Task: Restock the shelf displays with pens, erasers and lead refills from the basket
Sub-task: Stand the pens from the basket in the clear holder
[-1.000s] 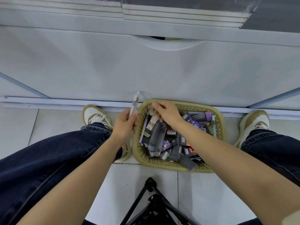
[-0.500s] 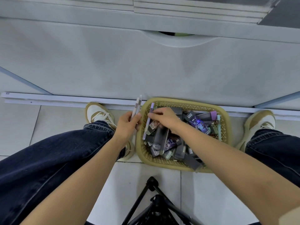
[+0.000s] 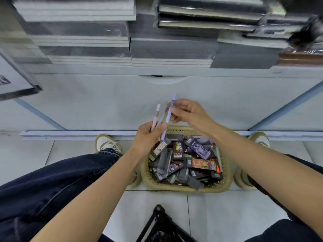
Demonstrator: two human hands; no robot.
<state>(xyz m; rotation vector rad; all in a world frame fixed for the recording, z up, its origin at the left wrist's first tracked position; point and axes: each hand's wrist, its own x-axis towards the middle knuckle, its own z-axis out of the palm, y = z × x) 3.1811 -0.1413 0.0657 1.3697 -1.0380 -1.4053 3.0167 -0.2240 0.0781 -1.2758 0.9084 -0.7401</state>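
A tan woven basket (image 3: 183, 187) sits on the floor between my feet, full of dark lead-refill and eraser packs (image 3: 197, 147). Above its left rim my left hand (image 3: 150, 138) grips a pale pink pen (image 3: 155, 117) and a clear one, both pointing up. My right hand (image 3: 188, 112), raised over the basket's far rim, pinches a lilac pen (image 3: 168, 114) near its top. The lilac pen's lower part lies against my left thumb.
A white shelf base (image 3: 157, 102) with a curved cut-out stands right behind the basket. Stacks of wrapped grey and black notebooks (image 3: 171, 49) fill the shelf above. A black tripod (image 3: 160, 222) stands on the tiles near me. My knees flank the basket.
My right hand lifted the lilac pen out of the basket and brought it up beside the pens in my left hand. The view tilted up, showing the notebook stacks.
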